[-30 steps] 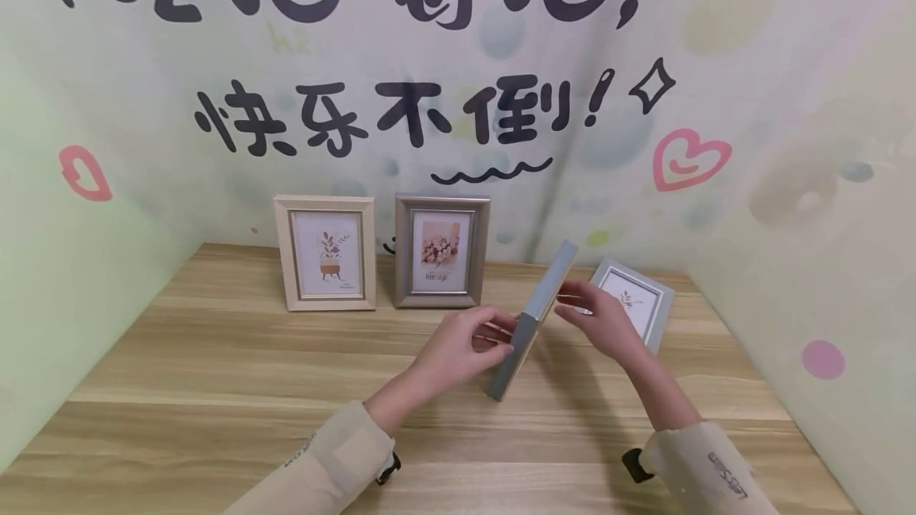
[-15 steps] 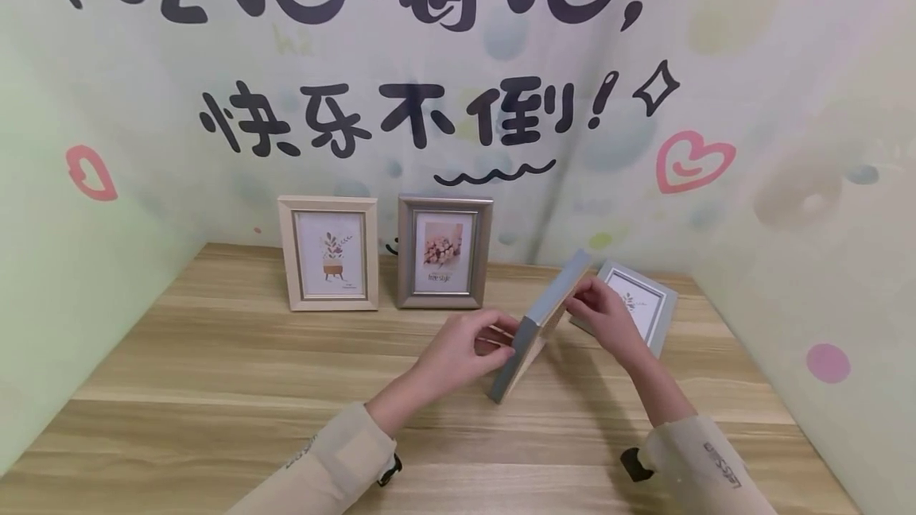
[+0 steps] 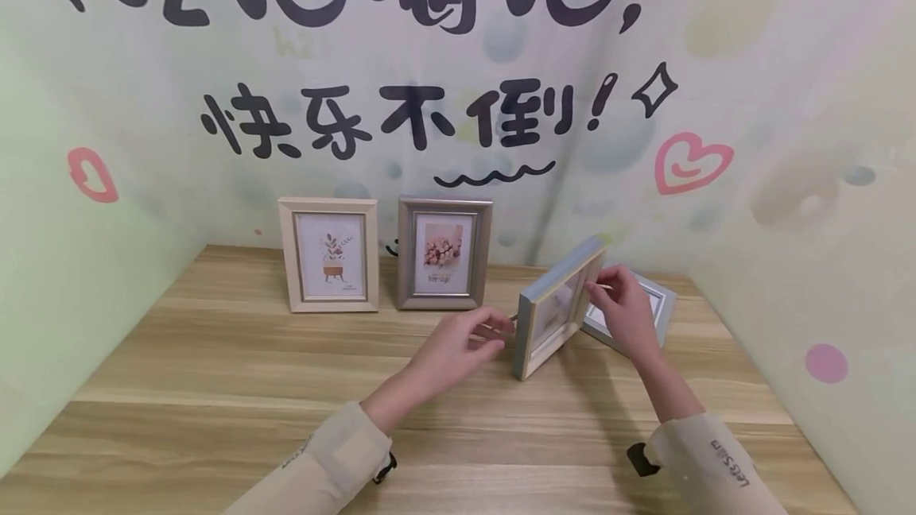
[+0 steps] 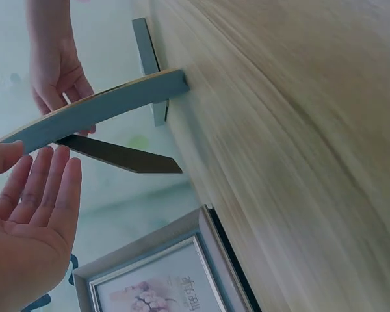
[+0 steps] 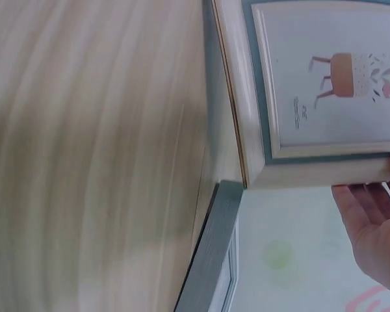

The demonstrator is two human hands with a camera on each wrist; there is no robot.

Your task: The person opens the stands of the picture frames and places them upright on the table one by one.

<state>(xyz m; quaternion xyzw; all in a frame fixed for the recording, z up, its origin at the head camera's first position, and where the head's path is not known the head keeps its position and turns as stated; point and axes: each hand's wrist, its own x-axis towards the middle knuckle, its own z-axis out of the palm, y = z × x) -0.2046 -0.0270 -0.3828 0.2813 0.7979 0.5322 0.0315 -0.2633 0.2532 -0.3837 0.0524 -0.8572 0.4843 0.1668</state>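
My right hand (image 3: 622, 308) pinches the side edge of a picture frame (image 3: 554, 312) that stands turned on the wooden table. Its rim is cream in front and blue-grey along the outer edges; a plant picture fills the frame (image 5: 338, 78) in the right wrist view. Behind it my left hand (image 3: 451, 348) has its fingers extended close to the back. In the left wrist view, a dark stand leg (image 4: 130, 157) juts from the frame's back near those fingertips. Whether the left fingertips touch the frame is hard to tell.
A cream picture frame (image 3: 282, 261) and a pewter-coloured one (image 3: 405, 261) stand upright at the back of the table (image 3: 250, 404). At right, partly behind my right hand, a silver-blue frame (image 3: 667, 316) leans back. A printed cloth wall (image 3: 401, 157) closes off the rear.
The picture frame has turned so its front shows towards the right, and has shifted slightly right and back. My right hand followed its edge rightward; my left hand stays almost in place.
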